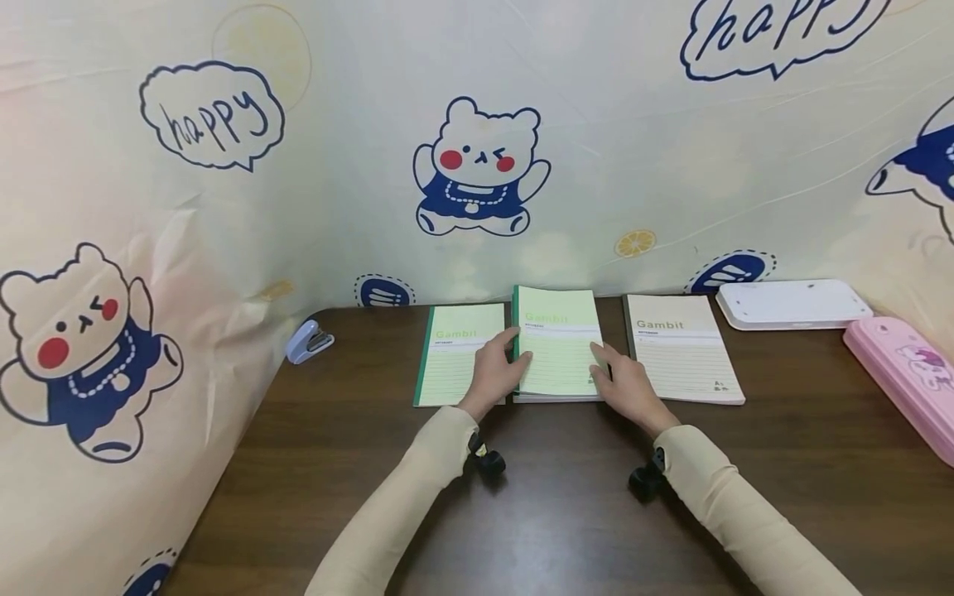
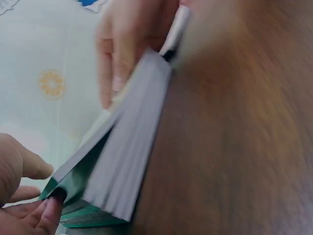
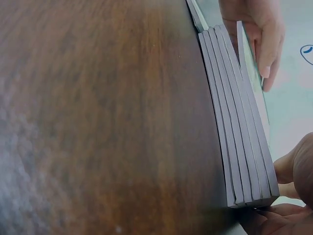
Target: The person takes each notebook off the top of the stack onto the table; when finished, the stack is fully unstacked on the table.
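Note:
In the head view a stack of several green-spined notebooks (image 1: 559,352) stands in the middle of the table. My left hand (image 1: 494,370) pinches the top notebook (image 2: 73,171) at its green spine, thumb above and fingertips beneath. That side is raised, leaving a wedge-shaped gap over the notebooks below. My right hand (image 1: 628,385) grips at the right edge of the stack; its thumb and fingers (image 3: 288,215) curl about the near corner, partly cut off in the right wrist view. On the right side the top notebook lies down against the others.
Left of the stack lies another green-spined notebook (image 1: 455,381), and to the right a dark-spined Gambit notebook (image 1: 681,352). A small lilac stapler (image 1: 304,341) sits at the left edge. A white case (image 1: 793,304) and a pink pencil case (image 1: 905,381) lie at right. A printed cloth (image 1: 335,165) hangs behind.

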Demonstrator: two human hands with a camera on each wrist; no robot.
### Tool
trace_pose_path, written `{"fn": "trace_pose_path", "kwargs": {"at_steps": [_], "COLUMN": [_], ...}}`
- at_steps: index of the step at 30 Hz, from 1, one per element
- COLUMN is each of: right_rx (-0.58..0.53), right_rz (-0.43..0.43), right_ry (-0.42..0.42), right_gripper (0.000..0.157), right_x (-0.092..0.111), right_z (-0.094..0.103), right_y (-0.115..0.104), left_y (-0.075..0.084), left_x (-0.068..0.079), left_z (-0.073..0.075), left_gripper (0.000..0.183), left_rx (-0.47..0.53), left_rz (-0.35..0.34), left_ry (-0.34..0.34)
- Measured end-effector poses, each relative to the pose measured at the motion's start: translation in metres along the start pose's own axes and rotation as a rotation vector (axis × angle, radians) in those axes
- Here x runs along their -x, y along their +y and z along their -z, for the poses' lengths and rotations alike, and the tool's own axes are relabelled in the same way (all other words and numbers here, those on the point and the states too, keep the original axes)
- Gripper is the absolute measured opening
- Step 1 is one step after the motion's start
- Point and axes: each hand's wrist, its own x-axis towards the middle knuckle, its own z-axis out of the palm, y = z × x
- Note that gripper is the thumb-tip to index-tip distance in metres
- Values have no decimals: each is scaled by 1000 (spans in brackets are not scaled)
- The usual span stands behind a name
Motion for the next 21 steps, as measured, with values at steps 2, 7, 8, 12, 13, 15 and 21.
{"fn": "trace_pose_path", "kwargs": {"at_steps": [2,7,8,12,13,15,21], "right_rx": [-1,-7,-15,-41,-45,-45,3], "right_rz": [-5,4,7,6,3,2,49], "right_ry": [-1,1,0,-7,-9,-5,31], "right_gripper": [49,48,48,49,49,49,47], "right_x": [0,1,1,3,3,4,5], "right_z": [1,1,1,1,1,0,-2], "right_y": [0,0,-1,-1,-1,-1,0], "left_y": [1,3,3,4,5,7,13], "left_x": [-2,-5,-4,-2,-1,0,-2], "left_z": [2,3,3,1,1,1,14], "left_gripper": [49,43,43,43,44,44,43], "left_rx": [65,161,173,186,188,194,262], "left_rz": [27,76,89,109,108,94,105], "left_ry": [24,-32,-47,-59,-56,-46,-4]}}
